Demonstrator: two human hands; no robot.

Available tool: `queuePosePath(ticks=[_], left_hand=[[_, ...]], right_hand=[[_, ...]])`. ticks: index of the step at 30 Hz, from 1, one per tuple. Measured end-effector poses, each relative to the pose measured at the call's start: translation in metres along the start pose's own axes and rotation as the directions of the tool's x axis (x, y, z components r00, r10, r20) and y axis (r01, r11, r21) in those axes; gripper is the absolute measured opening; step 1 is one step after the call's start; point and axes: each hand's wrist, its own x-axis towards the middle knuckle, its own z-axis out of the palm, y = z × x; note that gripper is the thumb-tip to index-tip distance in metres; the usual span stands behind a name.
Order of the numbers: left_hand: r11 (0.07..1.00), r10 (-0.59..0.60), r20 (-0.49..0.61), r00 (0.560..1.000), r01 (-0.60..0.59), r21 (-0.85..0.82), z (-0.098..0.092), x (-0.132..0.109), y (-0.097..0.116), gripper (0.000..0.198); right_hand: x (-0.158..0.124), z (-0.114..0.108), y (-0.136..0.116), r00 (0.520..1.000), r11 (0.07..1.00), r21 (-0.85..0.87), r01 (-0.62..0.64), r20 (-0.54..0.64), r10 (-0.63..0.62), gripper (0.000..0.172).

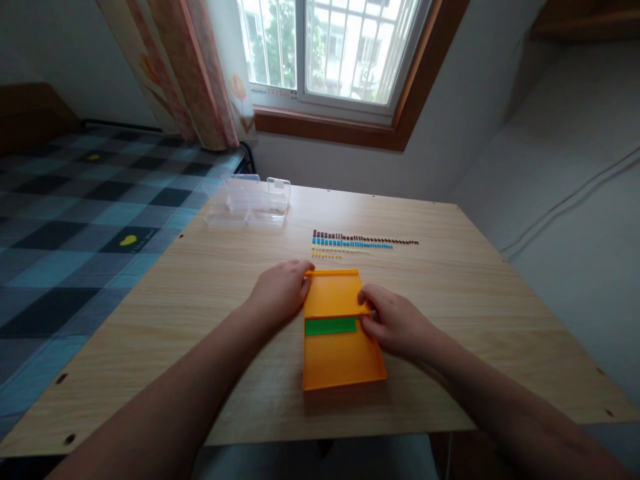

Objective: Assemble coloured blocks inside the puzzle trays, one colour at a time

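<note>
An orange plastic box (pixel 345 360) with its lid folded open lies in front of me on the wooden table. Inside, along the hinge line, is a flat green strip (pixel 331 326). At the far left corner of the lid, my left hand (pixel 283 290) grips the edge, thumb and fingers closed on it. My right hand (pixel 393 317) pinches the right side near the hinge, its fingertips reaching over the rim. Past the box, rows of tiny brown pieces (pixel 365 238), blue pieces (pixel 353 245) and yellow pieces (pixel 326 255) lie lined up.
Clear plastic boxes (pixel 265 203) stand at the table's back left. The wooden table (pixel 475 347) stretches out on both sides. A bed with a checked cover (pixel 115 193) is to the left, and a window (pixel 345 53) with a curtain (pixel 190 73) lies ahead.
</note>
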Motion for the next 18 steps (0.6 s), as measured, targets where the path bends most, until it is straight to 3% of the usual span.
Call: queuePosePath(ticks=[18], left_hand=[[1.000, 0.013, -0.011, 1.000, -0.013, -0.027, -0.0007, -0.0009, 0.0006, 0.030]], right_hand=[[-0.0006, 0.0017, -0.0021, 1.000, 1.000, -0.027, 0.000, -0.009, 0.000, 0.023]])
